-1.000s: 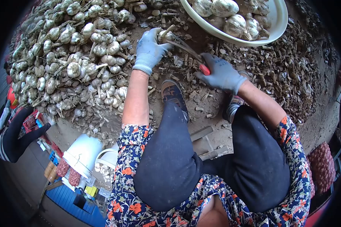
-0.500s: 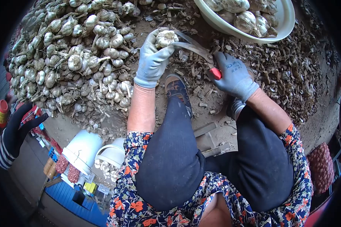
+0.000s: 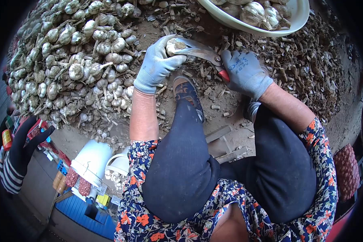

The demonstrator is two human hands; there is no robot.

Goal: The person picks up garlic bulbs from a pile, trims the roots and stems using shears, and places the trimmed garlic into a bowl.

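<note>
Garlic bulb [image 3: 173,46], top centre of frame, clamped in the left hand [image 3: 155,64]. Shears [image 3: 203,53] straddle its right side, blades parted; right hand [image 3: 243,70] closed round the red handle [image 3: 224,75]. Risk, I'd judge: bulb rolls, blade slips, nicking close-set gloved fingers [image 3: 176,61]. Tub [image 3: 272,33] upper right; garlic heap [image 3: 76,71] upper left.

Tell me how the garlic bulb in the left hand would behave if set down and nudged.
The garlic bulb would probably roll, perhaps with a wobble, since its visible side looks rounded. It seems likely firm rather than floppy: the left hand grips it without any obvious dent.
</note>
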